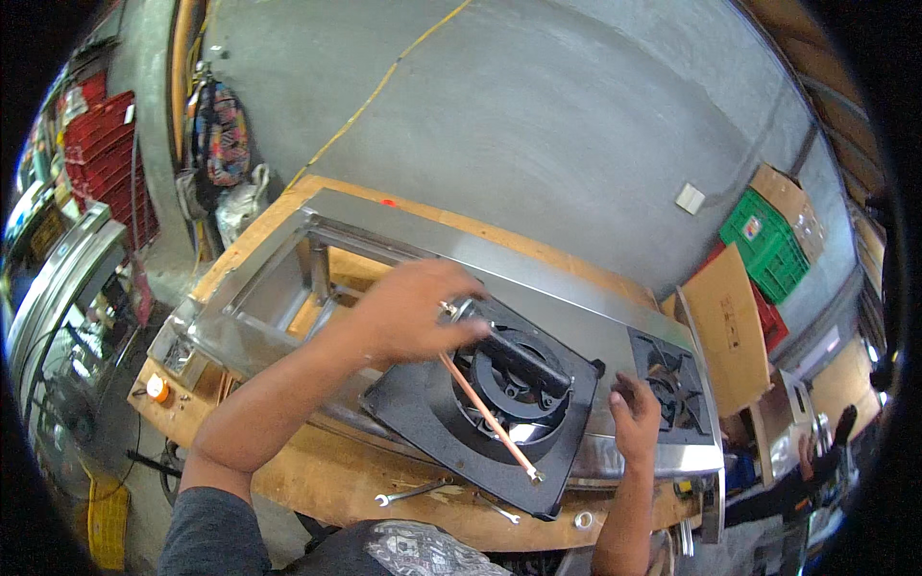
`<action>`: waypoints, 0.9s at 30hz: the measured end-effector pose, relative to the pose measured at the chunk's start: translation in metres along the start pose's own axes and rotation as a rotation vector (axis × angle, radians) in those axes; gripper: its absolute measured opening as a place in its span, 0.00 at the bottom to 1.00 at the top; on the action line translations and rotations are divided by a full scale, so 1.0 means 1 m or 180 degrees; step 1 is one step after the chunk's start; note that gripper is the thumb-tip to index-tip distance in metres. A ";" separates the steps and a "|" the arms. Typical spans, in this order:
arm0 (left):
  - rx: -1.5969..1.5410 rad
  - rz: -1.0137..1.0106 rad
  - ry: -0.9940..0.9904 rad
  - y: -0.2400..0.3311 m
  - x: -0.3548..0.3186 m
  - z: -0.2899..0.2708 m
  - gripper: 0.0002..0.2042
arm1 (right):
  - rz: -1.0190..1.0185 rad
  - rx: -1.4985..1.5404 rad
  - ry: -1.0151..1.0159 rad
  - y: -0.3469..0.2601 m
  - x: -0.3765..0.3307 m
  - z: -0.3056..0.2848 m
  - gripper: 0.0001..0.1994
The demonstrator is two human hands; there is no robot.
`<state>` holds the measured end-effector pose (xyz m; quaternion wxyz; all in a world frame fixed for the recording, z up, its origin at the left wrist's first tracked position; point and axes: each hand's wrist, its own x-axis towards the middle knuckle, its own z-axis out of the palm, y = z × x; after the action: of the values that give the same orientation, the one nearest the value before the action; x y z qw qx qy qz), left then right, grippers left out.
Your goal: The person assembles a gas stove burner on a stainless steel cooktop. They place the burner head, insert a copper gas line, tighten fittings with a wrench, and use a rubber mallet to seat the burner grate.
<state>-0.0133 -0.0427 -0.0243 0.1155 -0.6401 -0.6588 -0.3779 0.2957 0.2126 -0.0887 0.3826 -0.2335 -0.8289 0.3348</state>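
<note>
A black cast burner (pixel 533 363) lies on a square black plate (pixel 408 408), set askew on a long stainless-steel stove frame (pixel 615 355). My left hand (pixel 408 312), slightly blurred, has thumb and fingers around a small metal fitting (pixel 461 308) at the end of the burner's thick arm. A thin copper tube (pixel 490 419) slants from below that hand across the plate, with a brass end near its front edge. My right hand (pixel 634 413) is off the plate's right side, fingers loosely bent and apart, holding nothing. Beyond it sits a second black burner grate (pixel 672 389).
Two wrenches (pixel 408 494) (pixel 499 509) and a metal ring (pixel 583 519) lie along the wooden bench's (pixel 336 490) front edge. An orange-and-white container (pixel 157 388) stands at its left corner. Cardboard (pixel 725 331) and a green crate (pixel 768 245) are at right.
</note>
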 end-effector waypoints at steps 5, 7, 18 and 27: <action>-0.0022 0.0672 -0.2066 0.032 0.057 0.046 0.26 | 0.0613 -0.0115 0.0543 0.026 -0.081 -0.002 0.14; 0.0064 0.0652 -0.2313 0.041 0.072 0.063 0.27 | 0.0476 -0.0296 0.0700 0.039 -0.098 0.002 0.13; -0.0491 0.0645 -0.2687 0.049 0.090 0.110 0.26 | 0.1045 -0.0124 0.1522 0.059 -0.103 0.040 0.18; -0.0242 -0.0515 -0.1580 0.025 0.026 0.031 0.31 | 0.0233 0.1554 0.1141 0.010 -0.122 0.097 0.28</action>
<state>0.0164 -0.0055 -0.0200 -0.1044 -0.6623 -0.7014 -0.2417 0.2928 0.1047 -0.2016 0.5552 -0.2197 -0.6343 0.4911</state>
